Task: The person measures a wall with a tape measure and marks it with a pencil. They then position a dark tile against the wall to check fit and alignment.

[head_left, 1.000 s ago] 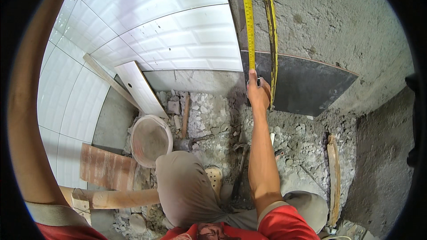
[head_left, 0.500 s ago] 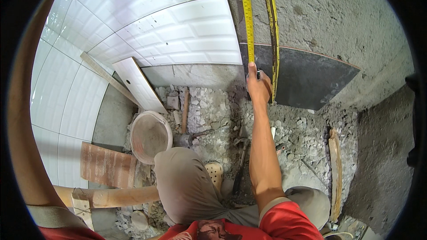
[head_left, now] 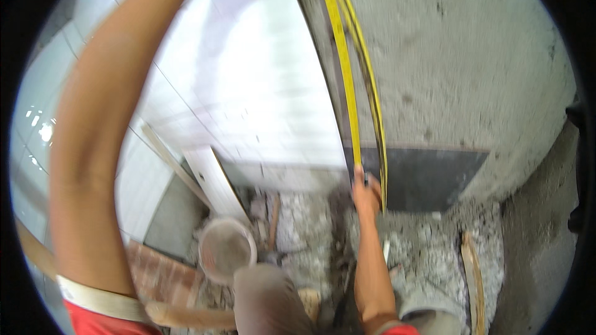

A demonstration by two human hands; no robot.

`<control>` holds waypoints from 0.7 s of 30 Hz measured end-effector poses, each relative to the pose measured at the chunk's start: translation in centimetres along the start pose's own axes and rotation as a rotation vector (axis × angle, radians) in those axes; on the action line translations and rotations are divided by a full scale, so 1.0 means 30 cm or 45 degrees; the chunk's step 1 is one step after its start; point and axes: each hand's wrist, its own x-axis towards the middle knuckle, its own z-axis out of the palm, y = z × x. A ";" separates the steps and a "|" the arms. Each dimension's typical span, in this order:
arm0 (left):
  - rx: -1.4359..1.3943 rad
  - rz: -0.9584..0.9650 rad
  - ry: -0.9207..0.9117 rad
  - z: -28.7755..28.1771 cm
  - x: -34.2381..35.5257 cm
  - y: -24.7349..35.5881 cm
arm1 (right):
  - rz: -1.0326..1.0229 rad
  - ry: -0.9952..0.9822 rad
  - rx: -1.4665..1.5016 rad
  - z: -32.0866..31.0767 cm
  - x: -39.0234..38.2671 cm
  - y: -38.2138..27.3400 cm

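Note:
A yellow tape measure [head_left: 344,87] runs down the wall along the seam between the white tiles [head_left: 248,87] and the bare cement wall [head_left: 465,56]. A second strand of it loops back beside the first. My right hand [head_left: 366,195] pinches the tape's lower end against the wall, at the left edge of a dark grey tile [head_left: 434,177]. My left forearm [head_left: 93,149] rises along the left side and leaves the top of the picture, so my left hand is out of sight.
Rubble and mortar [head_left: 422,248] cover the floor. A dirty bucket [head_left: 225,249] stands by my knee [head_left: 267,298], a white tile strip [head_left: 214,183] leans on the wall, and a wooden handle [head_left: 475,279] lies at the right. Reddish boards [head_left: 161,273] lie at lower left.
The view has swung and blurred, and the wall now looks closer. My left arm crosses more of the left side. My right hand stays at the tape's lower end by the dark tile.

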 end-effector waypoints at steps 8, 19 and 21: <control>-1.470 -0.790 -0.711 -0.268 0.047 -0.099 | -0.269 0.600 -0.082 0.059 0.019 0.092; -2.364 -2.021 -1.206 -0.443 0.190 -0.290 | -0.483 0.413 -0.028 0.021 -0.063 0.163; -2.014 -1.975 -1.214 -0.441 0.185 -0.322 | -0.465 0.452 -0.003 0.028 -0.056 0.189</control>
